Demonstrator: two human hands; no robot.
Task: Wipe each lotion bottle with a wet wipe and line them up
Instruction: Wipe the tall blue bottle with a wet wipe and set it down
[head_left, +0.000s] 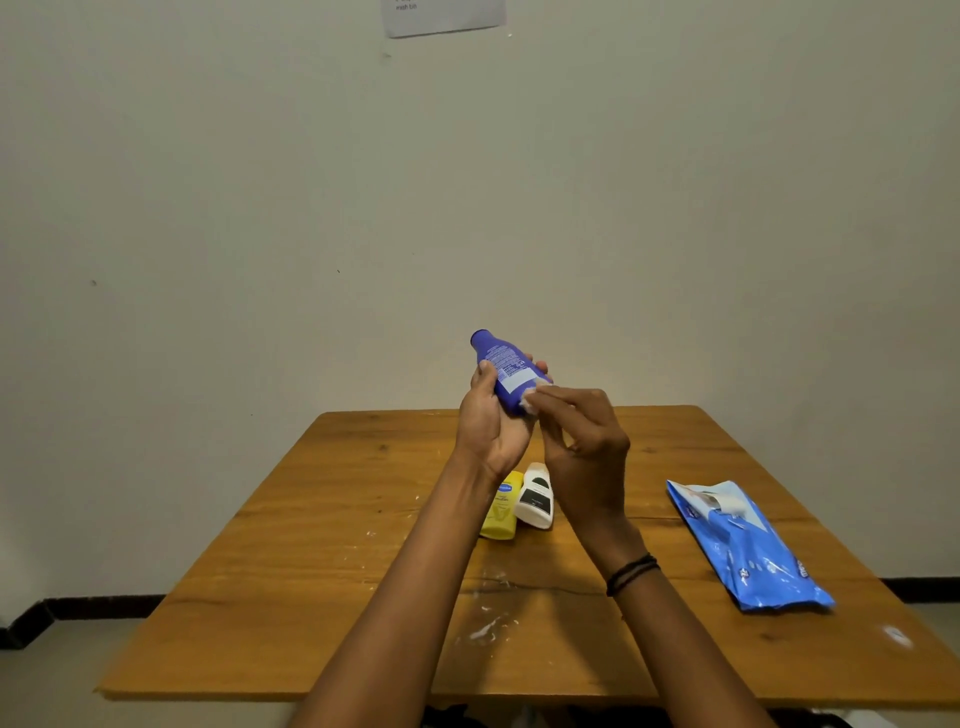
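My left hand (488, 421) holds a blue lotion bottle (501, 366) raised above the table, its cap end tilted up and to the left. My right hand (582, 441) pinches a small white wet wipe (535, 397) against the bottle's lower right side. A yellow lotion bottle (501, 506) and a white lotion bottle (536, 498) lie side by side on the wooden table (322, 571), below my hands.
A blue pack of wet wipes (748, 545) lies on the table's right side, its flap open. White smears mark the table's middle. A plain wall stands right behind the table, with a paper sheet (444, 15) stuck high up.
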